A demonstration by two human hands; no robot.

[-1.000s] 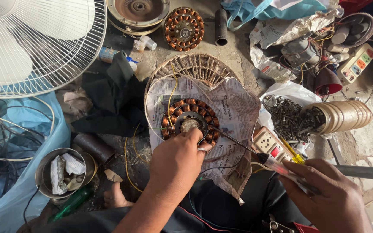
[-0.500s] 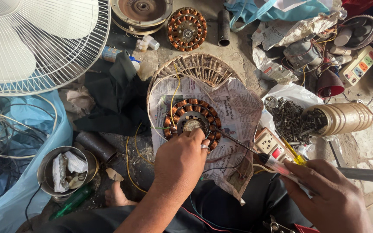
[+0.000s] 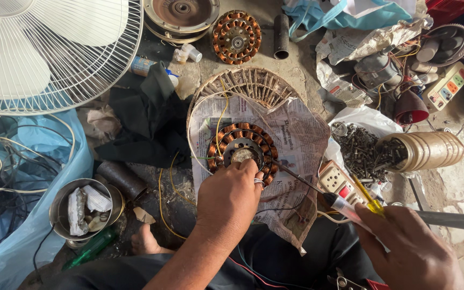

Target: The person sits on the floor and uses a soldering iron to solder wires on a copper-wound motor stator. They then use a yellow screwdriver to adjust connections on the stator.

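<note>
My left hand [image 3: 231, 196] rests curled fingers on the copper motor coil [image 3: 241, 152], hiding its near edge; my right hand [image 3: 412, 252], partly cut off, grips a screwdriver [image 3: 318, 193].

Floor [image 3: 296, 75]: bare grey concrete, dusty and stained, seen from straight above. Daylight, even, soft shadows only.

10 o'clock: white fan [image 3: 44, 51] with wire guard, lying flat.
12 o'clock: round metal motor housing [image 3: 181, 13]; just beside it a second copper-wound coil ring [image 3: 237, 36] and a short dark pipe [image 3: 281, 35].
1 to 2 o'clock: crumpled newspaper [image 3: 350, 48], tangled wires, white power strip [image 3: 447, 85].
3 o'clock: tipped plastic jar [image 3: 430, 150], screws [image 3: 363, 153] spilled from its mouth onto white plastic.
8 o'clock: blue plastic sheet [image 3: 38, 177] under cables; steel bowl [image 3: 79, 209] holding scraps.
Centre left: black cloth [image 3: 146, 123], rumpled.
</note>
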